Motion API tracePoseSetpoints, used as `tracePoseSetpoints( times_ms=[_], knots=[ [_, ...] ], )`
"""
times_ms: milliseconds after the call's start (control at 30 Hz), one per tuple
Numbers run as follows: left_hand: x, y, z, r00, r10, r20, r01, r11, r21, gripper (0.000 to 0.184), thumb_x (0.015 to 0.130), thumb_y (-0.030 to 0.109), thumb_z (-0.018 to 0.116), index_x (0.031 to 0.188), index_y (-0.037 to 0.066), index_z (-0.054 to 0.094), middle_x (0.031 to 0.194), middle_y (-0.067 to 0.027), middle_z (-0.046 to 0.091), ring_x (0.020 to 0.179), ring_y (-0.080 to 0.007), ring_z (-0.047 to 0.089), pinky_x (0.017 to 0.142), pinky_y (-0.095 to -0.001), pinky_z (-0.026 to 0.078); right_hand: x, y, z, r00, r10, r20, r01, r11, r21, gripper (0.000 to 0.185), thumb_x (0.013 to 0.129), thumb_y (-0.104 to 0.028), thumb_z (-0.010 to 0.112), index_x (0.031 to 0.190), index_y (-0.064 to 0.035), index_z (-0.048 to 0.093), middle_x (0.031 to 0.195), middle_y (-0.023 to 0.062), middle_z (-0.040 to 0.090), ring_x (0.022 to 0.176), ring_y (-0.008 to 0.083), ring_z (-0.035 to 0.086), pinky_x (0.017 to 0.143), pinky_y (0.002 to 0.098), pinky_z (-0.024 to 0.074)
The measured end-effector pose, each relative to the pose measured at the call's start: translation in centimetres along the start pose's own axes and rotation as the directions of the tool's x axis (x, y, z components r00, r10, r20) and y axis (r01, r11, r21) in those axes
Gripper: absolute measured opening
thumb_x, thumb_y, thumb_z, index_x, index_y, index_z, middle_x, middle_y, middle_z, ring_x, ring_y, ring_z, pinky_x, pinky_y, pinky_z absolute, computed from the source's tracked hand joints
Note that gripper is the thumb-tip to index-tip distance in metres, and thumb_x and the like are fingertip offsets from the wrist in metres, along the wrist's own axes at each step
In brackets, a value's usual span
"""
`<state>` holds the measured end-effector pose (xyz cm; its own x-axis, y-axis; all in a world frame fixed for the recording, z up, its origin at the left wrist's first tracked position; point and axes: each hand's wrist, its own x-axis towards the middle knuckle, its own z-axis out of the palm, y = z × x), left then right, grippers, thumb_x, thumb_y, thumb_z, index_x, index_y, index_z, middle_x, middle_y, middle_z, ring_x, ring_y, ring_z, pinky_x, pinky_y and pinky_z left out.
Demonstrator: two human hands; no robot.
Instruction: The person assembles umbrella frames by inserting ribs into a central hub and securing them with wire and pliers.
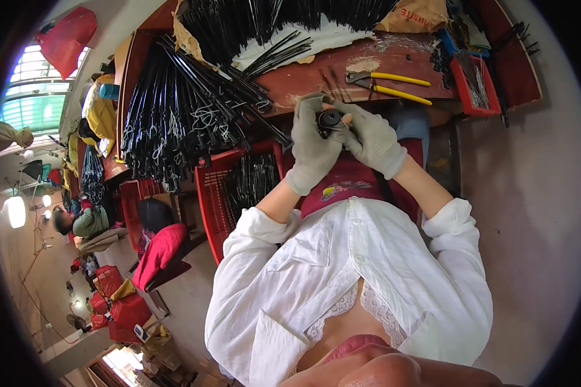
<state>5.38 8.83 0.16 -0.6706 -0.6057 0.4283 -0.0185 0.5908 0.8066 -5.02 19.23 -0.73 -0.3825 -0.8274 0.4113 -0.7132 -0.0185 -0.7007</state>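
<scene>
Table [419,61] in reddish brown, scuffed, used as landmark for all places below. Black part [330,119], round-ended, sits between the two hands, just off the table's near edge. Both hands in pale grey gloves; bare fingertips show beside the part.

Left hand [315,145]: fingers curled, gripping the part from its left side. Right hand [374,138]: fingers bent inward and closed on the part from the opposite side; exact contact of each tip hidden by the glove.

Pliers [376,77] lie on the table near its front edge, beyond the right hand, yellow handles apart and pointing right. Red box [462,87] at the table's right end, thin metal pieces inside. Large heap of black rods [168,109] over the table's left part, ends hanging past its front edge, pale ties among them. More rods [258,16] along the table's far side, some on white paper [342,40]; brown paper [413,14] just right of these.

Red crate [208,193] below the table's front edge, left of the wearer, more black pieces inside. Co-worker [91,222] well off to the table's left, striped sleeve visible.
</scene>
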Motion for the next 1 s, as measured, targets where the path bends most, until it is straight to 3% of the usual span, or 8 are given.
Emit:
tracePoseSetpoints(
  times_ms=[100, 167, 300, 467, 567, 633, 700, 1000],
  knots=[
    [-0.7, 1.5, -0.3, 0.991, 0.055, 0.119, -0.060, 0.997, 0.043, 0.060, 0.075, 0.018, 0.075, 0.123, 0.002, 0.042, 0.110, -0.0163, 0.053, 0.098, -0.0293, 0.055, 0.081, -0.0360, 0.045, -0.7, 0.3, -1.9, 0.999, 0.015, 0.050, -0.014, 1.000, -0.012, 0.042, 0.082, -0.026, 0.060, 0.120, -0.0107, 0.051, 0.102, 0.0138, 0.061, 0.080, 0.0365, 0.061, 0.070, 0.0433, 0.0503],
    [-0.7, 1.9, -1.0, 0.951, 0.033, 0.309, 0.135, 0.851, -0.507, 0.072, 0.080, 0.036, 0.068, 0.133, 0.003, 0.032, 0.111, -0.0129, 0.054, 0.101, -0.0237, 0.053, 0.086, -0.0342, 0.043, -0.9, 1.4, -3.5, 0.931, 0.044, 0.362, -0.119, 0.975, 0.187, 0.036, 0.082, -0.022, 0.059, 0.116, -0.0084, 0.055, 0.102, 0.0143, 0.060, 0.078, 0.0355, 0.061, 0.067, 0.0405, 0.0494],
    [0.3, -0.1, -2.0, 0.809, 0.020, 0.588, 0.425, 0.671, -0.608, 0.083, 0.082, 0.051, 0.061, 0.139, 0.003, 0.025, 0.108, -0.0081, 0.054, 0.099, -0.0150, 0.051, 0.082, -0.0257, 0.042, -1.4, 1.9, -2.4, 0.984, 0.129, 0.120, -0.170, 0.871, 0.461, 0.033, 0.083, -0.014, 0.058, 0.115, -0.0042, 0.056, 0.098, 0.0102, 0.061, 0.084, 0.0175, 0.062, 0.074, 0.0298, 0.0474],
    [1.5, -1.4, -1.6, 0.900, -0.146, 0.411, 0.422, 0.535, -0.732, 0.087, 0.068, 0.035, 0.080, 0.135, 0.005, 0.034, 0.101, -0.0022, 0.053, 0.093, -0.0101, 0.052, 0.081, -0.0223, 0.041, -1.2, 0.7, -3.2, 0.892, 0.291, 0.345, -0.417, 0.240, 0.877, 0.023, 0.087, -0.013, 0.057, 0.108, -0.0016, 0.058, 0.089, 0.0066, 0.061, 0.074, 0.0123, 0.059, 0.067, 0.0239, 0.0469],
    [1.9, -1.6, -1.6, 0.899, -0.151, 0.410, 0.427, 0.504, -0.751, 0.078, 0.069, 0.033, 0.080, 0.129, 0.005, 0.039, 0.101, -0.0021, 0.053, 0.094, -0.0107, 0.052, 0.083, -0.0236, 0.042, 0.1, -0.9, -3.2, 0.696, 0.464, 0.547, -0.717, 0.469, 0.515, 0.019, 0.087, -0.020, 0.058, 0.096, -0.0032, 0.058, 0.070, 0.0050, 0.061, 0.067, 0.0090, 0.059, 0.061, 0.0227, 0.0455],
    [2.2, -1.3, -1.5, 0.897, -0.167, 0.408, 0.436, 0.482, -0.760, 0.073, 0.070, 0.030, 0.080, 0.126, 0.005, 0.040, 0.101, -0.0025, 0.053, 0.095, -0.0113, 0.052, 0.084, -0.0242, 0.042, 0.4, -1.1, -1.9, 0.792, 0.516, 0.327, -0.610, 0.697, 0.376, 0.022, 0.081, -0.020, 0.062, 0.096, -0.0053, 0.058, 0.075, 0.0083, 0.062, 0.068, 0.0148, 0.061, 0.063, 0.0260, 0.0471],
    [2.3, -1.4, -1.4, 0.893, -0.186, 0.409, 0.447, 0.458, -0.769, 0.068, 0.071, 0.027, 0.080, 0.123, 0.005, 0.042, 0.101, -0.0029, 0.053, 0.095, -0.0118, 0.052, 0.085, -0.0248, 0.042, 0.8, -0.5, -1.1, 0.988, 0.116, -0.102, -0.099, 0.983, 0.155, 0.027, 0.075, -0.018, 0.066, 0.100, -0.0077, 0.058, 0.083, 0.0100, 0.062, 0.074, 0.0235, 0.063, 0.067, 0.0318, 0.0487],
    [3.1, -2.5, -1.2, 0.871, -0.132, 0.473, 0.485, 0.380, -0.788, 0.059, 0.072, 0.024, 0.079, 0.118, 0.006, 0.046, 0.102, -0.0036, 0.055, 0.097, -0.0129, 0.053, 0.086, -0.0253, 0.042, 0.9, -0.1, -1.2, 0.965, 0.229, 0.127, -0.247, 0.958, 0.148, 0.030, 0.082, -0.037, 0.059, 0.091, -0.0093, 0.063, 0.087, 0.0125, 0.063, 0.080, 0.0309, 0.062, 0.070, 0.0388, 0.0474]
  ],
)
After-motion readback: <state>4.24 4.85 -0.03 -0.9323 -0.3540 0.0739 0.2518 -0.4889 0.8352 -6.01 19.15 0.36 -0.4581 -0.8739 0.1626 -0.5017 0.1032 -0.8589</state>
